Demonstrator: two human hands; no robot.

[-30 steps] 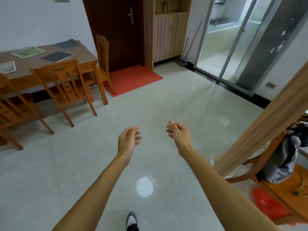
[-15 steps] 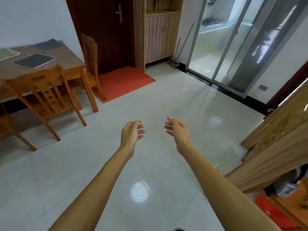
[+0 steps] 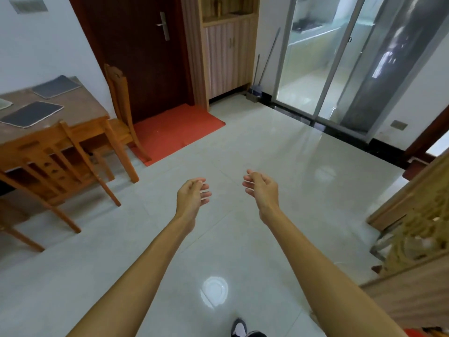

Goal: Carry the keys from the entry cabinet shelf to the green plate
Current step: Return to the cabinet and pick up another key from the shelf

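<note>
Closer now to the door (image 3: 136,57) and entry cabinet (image 3: 228,52); left hand (image 3: 192,198) and right hand (image 3: 261,190) still empty, fingers loosely curled over floor tile. Table (image 3: 80,113) and chair (image 3: 56,161) sit left of the fingers, a carved screen (image 3: 418,234) right, cut off by the edge. Far ahead of the fingertips the cabinet shelf (image 3: 228,14) is too small to show the keys.

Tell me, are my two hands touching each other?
Apart. The head view shows the left hand and the right hand held out side by side, with pale floor tile plainly visible between them.
</note>
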